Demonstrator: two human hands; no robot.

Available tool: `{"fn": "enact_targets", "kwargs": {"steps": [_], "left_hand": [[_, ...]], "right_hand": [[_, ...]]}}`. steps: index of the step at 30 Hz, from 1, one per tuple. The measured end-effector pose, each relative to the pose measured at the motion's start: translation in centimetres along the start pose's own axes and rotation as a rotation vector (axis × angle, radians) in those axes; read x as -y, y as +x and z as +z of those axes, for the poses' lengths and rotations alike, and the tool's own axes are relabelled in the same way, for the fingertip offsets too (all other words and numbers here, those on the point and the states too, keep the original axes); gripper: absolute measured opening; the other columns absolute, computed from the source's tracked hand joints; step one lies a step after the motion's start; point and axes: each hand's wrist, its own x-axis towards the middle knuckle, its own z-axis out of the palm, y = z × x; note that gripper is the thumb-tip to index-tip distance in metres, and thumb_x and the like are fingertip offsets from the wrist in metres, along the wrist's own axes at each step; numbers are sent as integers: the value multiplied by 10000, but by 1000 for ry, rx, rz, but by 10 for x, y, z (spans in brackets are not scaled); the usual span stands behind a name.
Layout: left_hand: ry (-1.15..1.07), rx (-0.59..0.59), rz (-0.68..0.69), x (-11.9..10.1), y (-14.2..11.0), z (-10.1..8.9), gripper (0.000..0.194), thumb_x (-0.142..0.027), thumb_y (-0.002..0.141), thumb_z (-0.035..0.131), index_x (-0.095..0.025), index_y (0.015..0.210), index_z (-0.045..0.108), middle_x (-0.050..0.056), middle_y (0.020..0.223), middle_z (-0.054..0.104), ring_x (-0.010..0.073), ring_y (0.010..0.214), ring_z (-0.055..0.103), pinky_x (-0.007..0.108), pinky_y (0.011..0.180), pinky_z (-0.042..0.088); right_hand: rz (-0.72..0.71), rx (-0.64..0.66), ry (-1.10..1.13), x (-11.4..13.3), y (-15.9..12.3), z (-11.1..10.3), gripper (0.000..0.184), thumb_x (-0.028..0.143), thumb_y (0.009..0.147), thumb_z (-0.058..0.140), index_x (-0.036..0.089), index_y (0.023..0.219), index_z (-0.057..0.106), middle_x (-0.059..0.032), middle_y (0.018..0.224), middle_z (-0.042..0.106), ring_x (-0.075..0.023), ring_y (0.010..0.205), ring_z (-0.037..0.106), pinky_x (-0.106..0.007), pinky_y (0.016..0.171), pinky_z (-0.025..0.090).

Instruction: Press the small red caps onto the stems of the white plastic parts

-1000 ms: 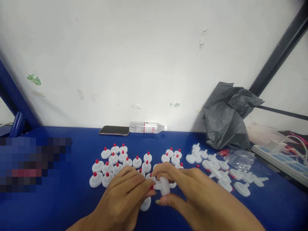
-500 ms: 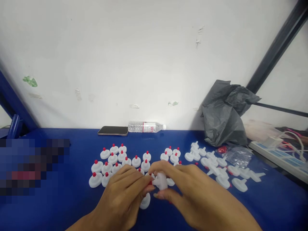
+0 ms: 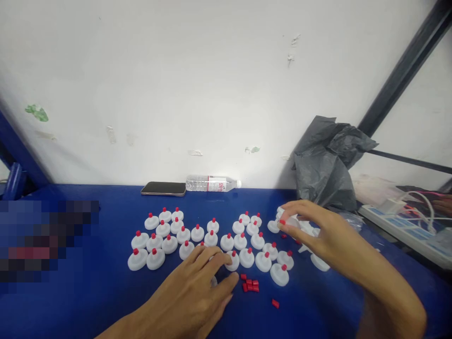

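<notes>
My right hand [image 3: 314, 230] is over at the right, its thumb and fingers closed round a white nozzle cap with a red tip [image 3: 291, 221]. It hovers at the edge of a cluster of white nozzle caps without tips [image 3: 319, 261], partly covering them. My left hand [image 3: 201, 282] is low over the middle of the table, thumb and fingers apart, with nothing visible between them. Just right of its thumb lies a small group of loose red tips [image 3: 250, 285], and one red tip [image 3: 275, 303] lies apart. Part of a white cap is hidden under the left hand.
Many red-tipped white caps [image 3: 154, 259] stand in loose rows on the blue table [image 3: 88, 310]. Along the wall lie a phone [image 3: 163, 188] and a plastic water bottle [image 3: 212, 183]. A grey plastic bag [image 3: 323, 165] and a white power strip [image 3: 399, 235] occupy the right side.
My hands have parted. My right hand has swung right and away with the red-tipped cap; my left hand has let go and opened near the loose red tips, which now show.
</notes>
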Motion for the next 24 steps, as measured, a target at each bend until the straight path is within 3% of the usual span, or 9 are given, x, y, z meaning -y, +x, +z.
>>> {"fn": "enact_targets", "kwargs": {"steps": [4, 7, 15, 17, 20, 24], "left_hand": [[112, 101, 78, 4, -4, 7, 375, -92, 925, 552, -195, 1282, 607, 147, 1262, 611, 338, 1189, 560, 546, 944, 536], [131, 122, 123, 8, -6, 11, 454, -91, 904, 566, -208, 1342, 571, 160, 1312, 580, 344, 1187, 553, 533, 935, 536], [101, 142, 94, 4, -5, 8, 415, -69, 884, 599, -211, 1274, 601, 115, 1244, 602, 287, 1113, 566, 456, 936, 518], [111, 162, 101, 4, -5, 7, 499, -49, 875, 594, -214, 1346, 562, 119, 1245, 598, 286, 1121, 562, 448, 944, 511], [149, 186, 123, 5, -6, 8, 640, -46, 877, 578, -266, 1467, 461, 137, 1285, 575, 307, 1144, 559, 466, 937, 508], [191, 221, 110, 6, -6, 8, 629, -70, 900, 569, -291, 1475, 446, 158, 1353, 537, 327, 1179, 544, 497, 944, 499]], "right_hand": [[84, 88, -84, -11, 3, 3, 225, 430, 922, 602, 262, 940, 751, -49, 948, 690, -203, 803, 656, -324, 728, 511], [152, 228, -44, -11, 5, 5, 204, 370, 921, 585, 242, 907, 743, -25, 798, 712, -185, 703, 648, -294, 645, 479], [222, 390, 61, -19, 3, 12, 215, 360, 895, 601, 251, 966, 772, -24, 846, 783, -214, 778, 716, -287, 677, 503], [234, 379, 56, -17, 2, 10, 261, 374, 901, 588, 244, 1047, 762, -31, 862, 790, -219, 778, 724, -292, 678, 511], [285, 265, 16, -16, 2, 6, 320, 357, 941, 496, 229, 1121, 728, -45, 902, 794, -222, 784, 737, -306, 696, 520], [356, 128, -88, -32, 0, 3, 315, 347, 913, 505, 242, 1097, 738, -43, 912, 798, -232, 782, 745, -308, 678, 514]]}}
